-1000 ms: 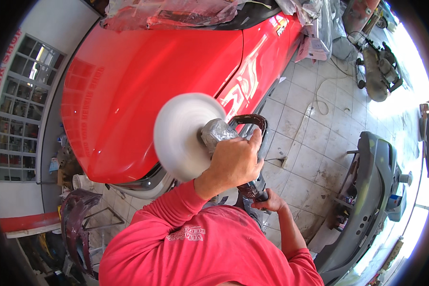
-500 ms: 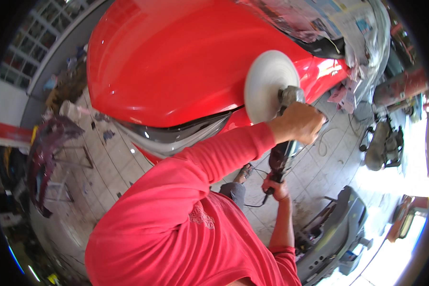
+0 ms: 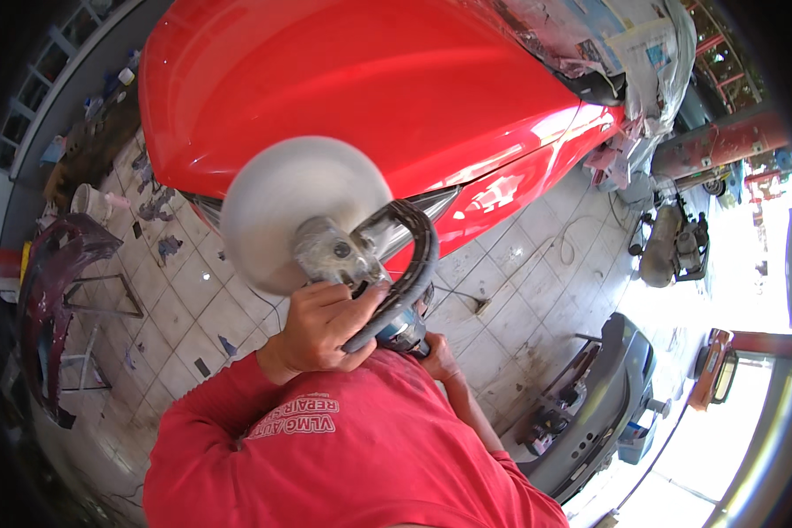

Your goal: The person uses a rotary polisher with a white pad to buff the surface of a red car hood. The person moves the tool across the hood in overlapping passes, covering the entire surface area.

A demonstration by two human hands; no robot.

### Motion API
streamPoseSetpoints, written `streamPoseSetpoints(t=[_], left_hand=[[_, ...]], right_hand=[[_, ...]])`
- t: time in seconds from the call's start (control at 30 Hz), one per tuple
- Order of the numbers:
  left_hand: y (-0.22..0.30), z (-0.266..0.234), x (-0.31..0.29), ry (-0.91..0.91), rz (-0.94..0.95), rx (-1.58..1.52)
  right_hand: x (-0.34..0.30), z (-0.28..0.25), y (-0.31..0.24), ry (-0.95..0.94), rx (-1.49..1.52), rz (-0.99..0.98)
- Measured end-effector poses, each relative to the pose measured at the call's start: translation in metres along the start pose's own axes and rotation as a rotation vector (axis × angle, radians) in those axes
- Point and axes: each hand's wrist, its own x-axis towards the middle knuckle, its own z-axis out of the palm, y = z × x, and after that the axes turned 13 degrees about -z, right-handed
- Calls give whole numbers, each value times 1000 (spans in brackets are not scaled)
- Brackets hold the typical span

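At the near front corner of the red car, a polisher is held in 2 hands, its round whitish pad overlapping the hood's front edge in view; whether pad and paint touch cannot be told. The left hand, on the car-facing side of the grip, is curled closed on the polisher just behind its head, beside the dark loop handle. The right hand, farther from the car, is closed around the tool's rear end, its fingers partly hidden. Toward the car's rear, plastic and paper sheeting covers the windshield area. Left of the car stand a white bucket and a maroon bumper. Right of the car, across pale floor tiles, are a compressor and, nearer the person, a grey bumper.
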Motion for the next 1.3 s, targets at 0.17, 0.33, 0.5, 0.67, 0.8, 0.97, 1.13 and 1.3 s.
streamPoseSetpoints(t=[0.17,0.33,0.5,0.67,0.8,0.97,1.13,1.3], left_hand=[[-15,-25,-17,89,-74,-39],[-33,-55,-23,239,-197,83],[-30,-78,15,226,-454,-108],[-11,-20,132,129,-425,-336],[-16,73,255,33,-163,-233],[3,200,412,-117,-113,-373],[13,260,495,-107,-151,-301],[27,221,440,-99,-306,-326]], right_hand=[[28,-12,-37,-17,-85,-151],[67,-32,-82,-139,-219,-91],[54,-88,-157,-155,-170,-156],[21,-191,-197,-122,-185,16],[11,-293,-208,-39,-152,350],[15,-399,-163,205,109,352],[45,-476,-118,267,168,287],[40,-467,-123,74,105,379]])
